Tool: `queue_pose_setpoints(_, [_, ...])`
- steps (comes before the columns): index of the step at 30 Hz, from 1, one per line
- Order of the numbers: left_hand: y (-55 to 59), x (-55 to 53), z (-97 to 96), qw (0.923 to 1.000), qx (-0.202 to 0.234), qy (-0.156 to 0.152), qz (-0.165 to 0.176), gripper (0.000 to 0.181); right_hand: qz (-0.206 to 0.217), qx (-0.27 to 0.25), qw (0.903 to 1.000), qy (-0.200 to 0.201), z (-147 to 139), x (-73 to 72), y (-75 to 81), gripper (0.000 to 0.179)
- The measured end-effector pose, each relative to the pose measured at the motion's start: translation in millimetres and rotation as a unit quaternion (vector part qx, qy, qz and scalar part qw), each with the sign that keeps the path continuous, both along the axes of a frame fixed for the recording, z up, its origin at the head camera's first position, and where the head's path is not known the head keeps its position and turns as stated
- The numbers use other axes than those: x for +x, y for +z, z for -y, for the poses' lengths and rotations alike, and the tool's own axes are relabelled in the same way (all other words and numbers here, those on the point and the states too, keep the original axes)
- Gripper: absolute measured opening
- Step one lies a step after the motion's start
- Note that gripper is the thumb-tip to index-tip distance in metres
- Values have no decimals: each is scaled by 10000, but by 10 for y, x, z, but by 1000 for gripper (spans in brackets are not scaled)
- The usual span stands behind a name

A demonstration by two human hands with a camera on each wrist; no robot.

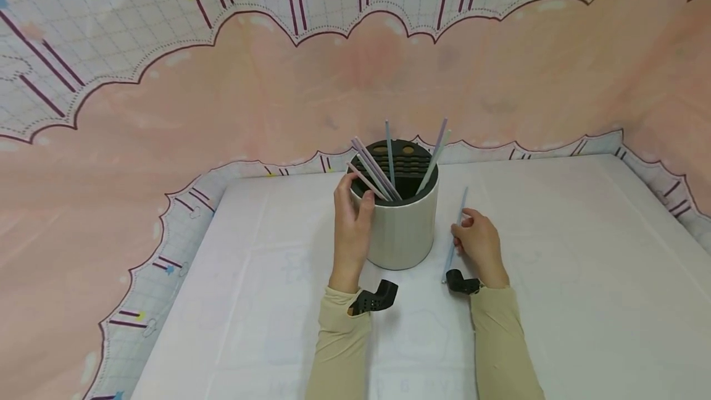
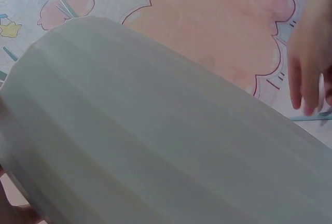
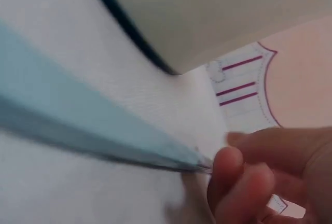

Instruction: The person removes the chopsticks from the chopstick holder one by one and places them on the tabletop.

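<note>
A cream, ribbed cylindrical holder (image 1: 402, 233) with a dark slotted top stands upright in the head view. My left hand (image 1: 351, 224) grips its left side, fingers at the rim and thumb on the near side. Several thin pastel straws (image 1: 378, 168) lean out of the opening. To the right of the holder, a light blue straw (image 1: 463, 202) lies along the table. My right hand (image 1: 479, 241) pinches it near the middle, fingers curled. In the right wrist view the blue straw (image 3: 104, 115) runs up to the fingertips (image 3: 228, 162).
A white cloth (image 1: 266, 301) covers the table. Behind and beside it hang pink and white printed sheets (image 1: 333, 85). Each wrist wears a black camera mount (image 1: 378, 296). The holder's wall (image 2: 155, 110) fills most of the left wrist view.
</note>
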State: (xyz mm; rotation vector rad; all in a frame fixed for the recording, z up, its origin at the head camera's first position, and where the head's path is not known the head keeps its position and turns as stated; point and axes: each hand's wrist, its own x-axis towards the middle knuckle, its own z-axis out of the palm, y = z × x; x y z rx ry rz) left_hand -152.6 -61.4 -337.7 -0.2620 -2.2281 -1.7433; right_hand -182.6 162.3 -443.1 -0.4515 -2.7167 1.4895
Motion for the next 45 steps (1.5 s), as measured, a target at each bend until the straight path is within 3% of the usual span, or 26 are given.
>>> queue_pose_setpoints(3, [49, 33, -8, 10000, 57, -10, -24, 43, -279, -116, 9994, -179, -2, -21, 58, 43])
queue_pose_setpoints(8, [61, 30, -13, 10000, 48, 31, 9, 44, -1439, -562, 9863, -586, 71, -17, 256, 33])
queue_pose_setpoints(13, [-155, -115, 12, 10000, -23, 29, 3, 45, -2723, -944, 9545, -764, 222, 38, 463, 31])
queue_pose_setpoints(16, [-275, -187, 24, 9999, -77, 21, -76, 45, -3350, -1216, 9328, -544, 346, 111, 619, 32])
queue_pose_setpoints(20, [-315, -199, 24, 9998, -109, 40, -148, 46, -3864, -1456, 9107, -106, 531, 278, 897, 37])
queue_pose_setpoints(24, [-315, -196, 13, 9998, -51, 70, -202, 47, -3930, -1267, 9102, 313, 668, 404, 1106, 50])
queue_pose_setpoints(29, [-309, -203, -2, 9997, 50, 60, -216, 44, -3897, -913, 9141, 645, 729, 377, 1096, 57])
queue_pose_setpoints(35, [-305, -212, 10, 9992, -5, 83, -381, 50, -4115, -507, 9095, 319, 729, 246, 940, 38])
queue_pose_setpoints(41, [-283, -225, 17, 9994, -35, 104, -319, 48, -4170, -254, 9080, 323, 711, 228, 941, 25])
queue_pose_setpoints(45, [-291, -230, 21, 9995, -48, 129, -282, 47, -4056, -186, 9134, 303, 710, 246, 959, 25])
